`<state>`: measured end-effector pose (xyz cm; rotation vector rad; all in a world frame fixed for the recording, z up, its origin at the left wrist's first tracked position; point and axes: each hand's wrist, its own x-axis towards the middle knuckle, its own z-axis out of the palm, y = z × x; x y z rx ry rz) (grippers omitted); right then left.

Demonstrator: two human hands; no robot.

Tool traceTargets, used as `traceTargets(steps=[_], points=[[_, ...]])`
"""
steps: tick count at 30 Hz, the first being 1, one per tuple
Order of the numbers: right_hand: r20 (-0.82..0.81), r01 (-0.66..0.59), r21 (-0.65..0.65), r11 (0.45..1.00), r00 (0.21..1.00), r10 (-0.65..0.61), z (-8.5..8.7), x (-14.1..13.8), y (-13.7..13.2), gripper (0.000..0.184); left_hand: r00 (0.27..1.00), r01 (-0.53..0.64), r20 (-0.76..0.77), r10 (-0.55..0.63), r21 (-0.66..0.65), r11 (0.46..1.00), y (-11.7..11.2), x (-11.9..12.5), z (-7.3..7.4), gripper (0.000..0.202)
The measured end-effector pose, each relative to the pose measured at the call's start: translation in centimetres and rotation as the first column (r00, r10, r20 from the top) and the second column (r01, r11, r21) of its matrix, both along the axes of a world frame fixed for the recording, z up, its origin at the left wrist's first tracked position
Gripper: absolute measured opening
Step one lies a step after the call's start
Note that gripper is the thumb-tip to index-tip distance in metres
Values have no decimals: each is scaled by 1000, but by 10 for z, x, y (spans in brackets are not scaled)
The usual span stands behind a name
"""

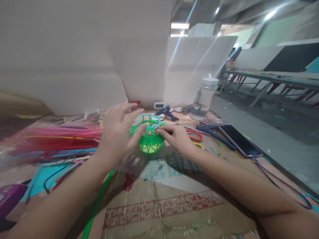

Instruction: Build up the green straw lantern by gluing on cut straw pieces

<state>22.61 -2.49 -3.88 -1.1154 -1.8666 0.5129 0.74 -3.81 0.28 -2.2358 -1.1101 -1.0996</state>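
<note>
A small basket-like frame (150, 139) stands upright on the cardboard, with green strips woven around orange uprights and a light-blue ring on top. At its right side my right hand (175, 137) pinches the weave, thumb and forefinger together near the upper edge. My left hand (119, 129), smeared by motion, is at its left with fingers stretched and apart; the thumb reaches across the basket's front. Whether that thumb touches the basket I cannot tell. A long green strip (98, 204) runs down past my left forearm; its upper end is hidden.
Pink and red strips (62, 137) lie at the left. Behind the basket is a blue glue gun (168, 114). Orange-handled scissors (195, 135), dark-blue pliers (219, 136), a phone (240, 141) and a water bottle (204, 99) are to the right. Cardboard (159, 212) covers the tabletop.
</note>
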Motion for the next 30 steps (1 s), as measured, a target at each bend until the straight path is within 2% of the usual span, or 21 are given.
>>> traceTargets(steps=[2,3,4,5,7,10,11,13,15,17,19,21,23,27,30], points=[[-74,56,74,996,996,-50,3,5,0,27,988,41,154,-12,-187,981,17,-16,2,52],[-122,104,111,988,988,-91,4,10,1,31,973,73,230,2,-314,947,26,-24,0,61],[-173,159,140,977,976,-134,5,15,3,37,951,119,307,26,-442,889,36,-32,-2,69],[-216,200,141,970,962,-167,6,21,7,42,946,173,322,27,-573,801,44,-39,-6,75],[-254,209,79,975,950,-183,5,34,18,46,954,221,300,-13,-674,705,58,-49,-14,78],[-232,83,-93,992,967,-103,2,52,37,27,949,309,278,-147,-734,604,65,-52,-26,74],[-213,39,-133,990,975,-67,1,56,42,27,943,334,271,-194,-744,579,65,-52,-28,75],[-156,-74,-217,973,987,40,-2,63,45,38,928,367,262,-265,-764,531,64,-51,-33,87],[-90,-223,-326,919,975,205,-6,64,42,60,920,381,263,-291,-778,500,62,-49,-36,97],[-75,-326,-411,851,943,325,-12,60,34,85,918,386,269,-292,-776,498,61,-47,-39,100],[-115,-357,-433,828,933,342,-18,51,25,90,916,394,276,-292,-760,517,58,-41,-39,102],[-176,-363,-378,852,931,319,-23,41,19,77,909,410,282,-308,-740,533,53,-34,-37,103],[-199,-350,-281,894,932,303,-23,36,19,59,898,434,281,-340,-695,573,47,-25,-33,102],[-261,-258,-131,957,940,218,-6,47,31,41,887,461,275,-371,-482,745,29,-6,-35,97],[-401,-214,-114,970,903,152,7,60,37,36,856,510,334,-394,-427,746,18,7,-49,101]])
